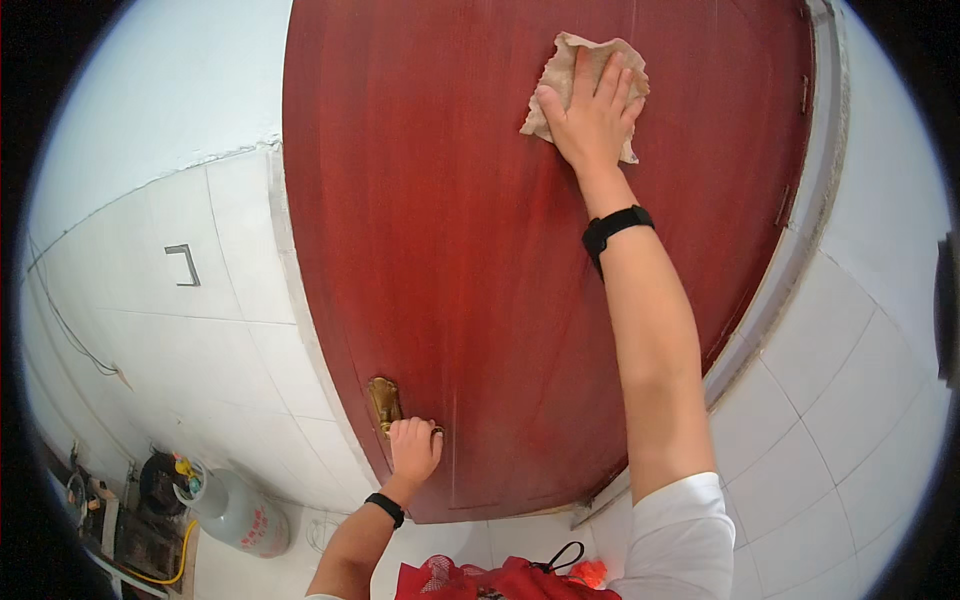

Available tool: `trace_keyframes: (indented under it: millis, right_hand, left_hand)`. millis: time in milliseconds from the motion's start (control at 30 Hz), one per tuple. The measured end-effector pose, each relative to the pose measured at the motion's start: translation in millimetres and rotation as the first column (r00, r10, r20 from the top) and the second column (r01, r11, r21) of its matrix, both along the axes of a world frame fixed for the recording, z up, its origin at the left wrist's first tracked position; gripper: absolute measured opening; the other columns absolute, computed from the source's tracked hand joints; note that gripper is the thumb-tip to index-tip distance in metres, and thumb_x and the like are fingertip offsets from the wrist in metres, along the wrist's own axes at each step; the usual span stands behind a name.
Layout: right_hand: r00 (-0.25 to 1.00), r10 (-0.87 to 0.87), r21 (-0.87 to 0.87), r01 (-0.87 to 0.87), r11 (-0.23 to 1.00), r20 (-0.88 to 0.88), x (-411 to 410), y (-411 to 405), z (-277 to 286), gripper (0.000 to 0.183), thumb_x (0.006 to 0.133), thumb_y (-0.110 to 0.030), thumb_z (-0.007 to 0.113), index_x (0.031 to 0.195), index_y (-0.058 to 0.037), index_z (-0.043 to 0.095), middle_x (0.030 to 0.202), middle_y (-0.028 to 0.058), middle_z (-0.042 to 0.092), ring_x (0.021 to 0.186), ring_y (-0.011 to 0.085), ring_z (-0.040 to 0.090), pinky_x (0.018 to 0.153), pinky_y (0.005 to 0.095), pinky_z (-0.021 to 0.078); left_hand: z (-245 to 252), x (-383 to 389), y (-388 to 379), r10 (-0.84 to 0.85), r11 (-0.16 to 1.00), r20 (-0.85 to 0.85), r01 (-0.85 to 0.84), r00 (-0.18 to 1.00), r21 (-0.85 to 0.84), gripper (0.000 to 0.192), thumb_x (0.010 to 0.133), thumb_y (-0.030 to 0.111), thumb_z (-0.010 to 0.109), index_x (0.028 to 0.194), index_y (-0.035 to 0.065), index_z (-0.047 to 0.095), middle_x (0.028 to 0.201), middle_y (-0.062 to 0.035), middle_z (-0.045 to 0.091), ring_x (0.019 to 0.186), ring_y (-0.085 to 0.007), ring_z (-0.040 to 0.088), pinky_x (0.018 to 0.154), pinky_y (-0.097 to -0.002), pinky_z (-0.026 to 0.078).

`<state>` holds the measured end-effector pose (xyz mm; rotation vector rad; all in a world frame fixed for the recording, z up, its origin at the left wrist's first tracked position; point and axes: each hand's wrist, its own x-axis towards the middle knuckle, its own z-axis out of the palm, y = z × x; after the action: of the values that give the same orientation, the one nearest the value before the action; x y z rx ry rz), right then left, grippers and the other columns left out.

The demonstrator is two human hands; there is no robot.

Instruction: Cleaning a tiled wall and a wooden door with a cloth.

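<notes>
My right hand (594, 124) is spread flat on a beige cloth (553, 67) and holds it against the upper part of a reddish-brown wooden door (450, 225). The cloth is crumpled, with wavy edges showing around my fingers. Lower down on the left, my left hand (415, 450) is wrapped around the lever of a brass door handle (384, 397). Most of the lever is hidden under my fingers; its tip and the ornate back plate show. A black band circles each wrist.
A grey gas cylinder (244, 517) with red writing stands on the floor at lower left, beside a yellow hose (184, 555). White tiled walls (247, 360) flank the door. Hinges (805, 94) line its right edge. Red fabric (495, 581) is at the bottom.
</notes>
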<state>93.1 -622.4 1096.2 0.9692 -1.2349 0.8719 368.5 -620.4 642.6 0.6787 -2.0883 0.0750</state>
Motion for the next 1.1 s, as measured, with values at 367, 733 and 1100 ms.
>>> trace_keyframes:
  millis: [367,733,1100]
  right_hand:
    - [1.0,-0.007,0.247,0.008,0.969,-0.006,64.1,-11.1,-142.8,0.066,0.081,-0.06,0.052,0.123,-0.0099,0.057,0.15,0.0256,0.019,0.14,0.0433,0.01,0.101,0.0721,0.0104]
    - [0.99,-0.008,-0.148,0.03,0.988,0.143,64.1,-47.7,14.6,0.075,0.084,-0.064,0.045,0.142,-0.0166,0.039,0.15,0.0242,0.02,0.139,0.0461,0.014,0.104,0.0697,0.0099]
    - [0.954,0.099,0.162,-0.055,0.985,-0.282,161.2,-92.7,-16.4,0.066,0.08,-0.063,0.051,0.139,-0.0346,0.041,0.153,0.0105,0.023,0.126,0.0373,0.043,0.105,0.0693,0.0128]
  left_hand:
    - [-0.9,9.7,-10.0,-0.076,0.997,0.016,0.076,0.997,0.008,0.026,0.074,0.017,0.066,0.095,0.0038,0.057,0.088,-0.0117,0.055,0.087,-0.0296,0.051,0.083,-0.0422,0.037]
    - [7.5,14.1,-11.3,-0.166,0.986,0.07,0.165,0.984,0.019,0.032,0.072,0.019,0.066,0.099,0.0031,0.057,0.09,-0.01,0.055,0.089,-0.0276,0.052,0.083,-0.0407,0.038]
    - [10.0,17.2,-15.7,-0.193,0.981,0.083,0.191,0.978,0.026,0.039,0.072,0.022,0.066,0.104,0.0012,0.056,0.092,-0.0109,0.052,0.09,-0.0279,0.05,0.085,-0.0404,0.038]
